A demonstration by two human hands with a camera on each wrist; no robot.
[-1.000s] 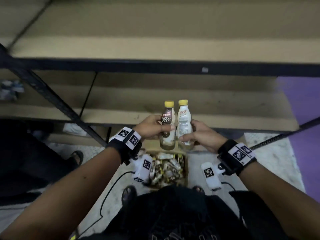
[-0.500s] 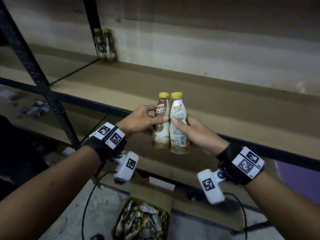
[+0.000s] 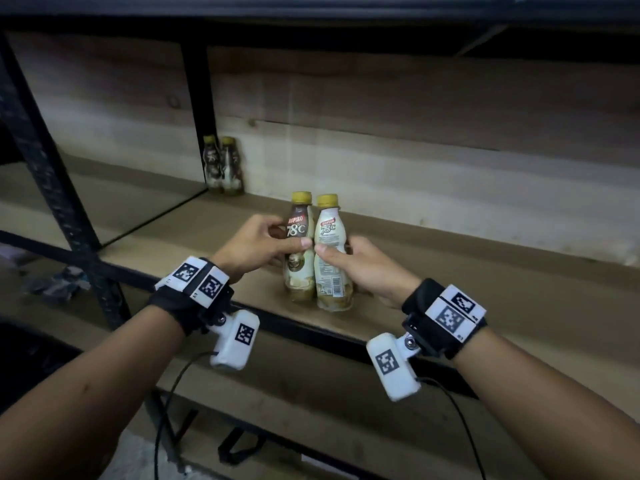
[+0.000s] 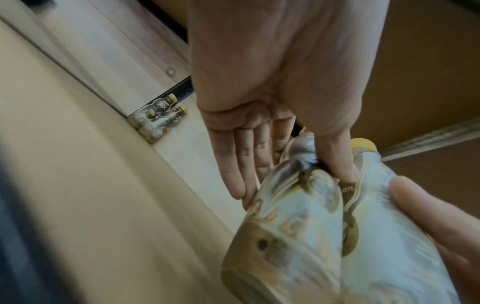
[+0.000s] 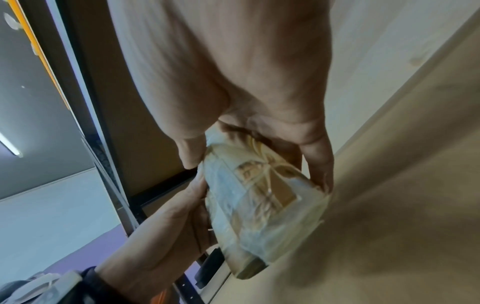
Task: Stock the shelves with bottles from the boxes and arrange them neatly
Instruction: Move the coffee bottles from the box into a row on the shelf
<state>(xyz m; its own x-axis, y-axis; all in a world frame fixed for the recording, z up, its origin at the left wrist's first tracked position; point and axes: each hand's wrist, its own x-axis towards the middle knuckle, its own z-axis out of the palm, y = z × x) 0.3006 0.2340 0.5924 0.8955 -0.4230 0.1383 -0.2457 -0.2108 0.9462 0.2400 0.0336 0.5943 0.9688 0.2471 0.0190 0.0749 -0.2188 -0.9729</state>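
My left hand grips a dark-labelled coffee bottle with a yellow cap. Pressed against it on the right is a white-labelled bottle, also yellow-capped, held by my right hand. Both bottles stand upright, side by side, just above or on the front part of the wooden shelf; contact with the board cannot be told. In the left wrist view my fingers lie along the dark bottle. In the right wrist view my fingers wrap the white bottle.
Two more bottles stand together at the shelf's back left corner, against the wall beside a black upright post. A black rail edges the shelf front. A lower shelf lies beneath.
Both hands have lifted the two bottles up from the box on the floor and forward over the shelf. My view has risen from the floor to the shelf.
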